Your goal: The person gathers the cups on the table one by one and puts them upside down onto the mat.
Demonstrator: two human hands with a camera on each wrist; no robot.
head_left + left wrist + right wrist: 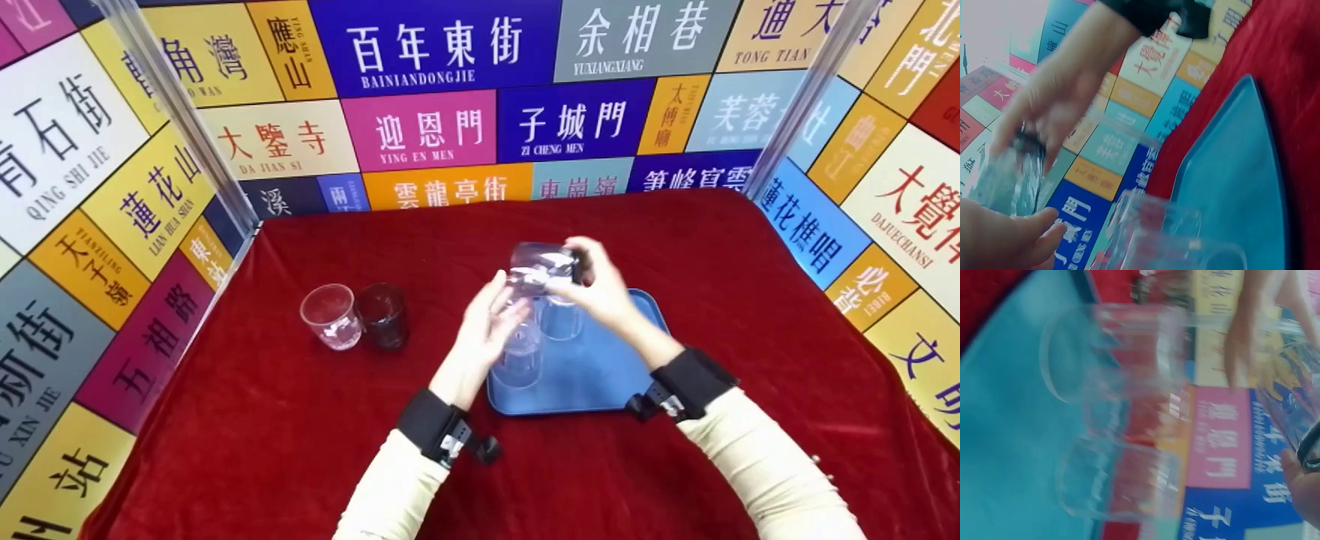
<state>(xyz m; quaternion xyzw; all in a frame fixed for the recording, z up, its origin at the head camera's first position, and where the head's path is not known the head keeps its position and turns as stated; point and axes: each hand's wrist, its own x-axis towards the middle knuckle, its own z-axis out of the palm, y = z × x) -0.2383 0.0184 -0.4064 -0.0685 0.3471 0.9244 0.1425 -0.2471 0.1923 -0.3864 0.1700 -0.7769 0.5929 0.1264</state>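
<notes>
A grey-tinted clear cup (pixel 541 266) with a dark end is held tilted above the far part of the blue tray (pixel 600 379). My right hand (pixel 600 289) grips it around that dark end, thumb on the near side. At the cup's other end is my left hand (pixel 484 322), its fingers extended close by the cup. The left wrist view also shows the cup (pixel 1008 180) between both hands. Below them, clear cups stand on the tray, one nearer (pixel 519 367) and one farther back (pixel 561 322); the left hand partly overlaps the nearer one.
Left of the tray, a clear cup (pixel 331 319) and a dark cup (pixel 384 316) stand side by side on the red cloth (pixel 300 427). Panels with street names (pixel 420 127) wall off the back and both sides.
</notes>
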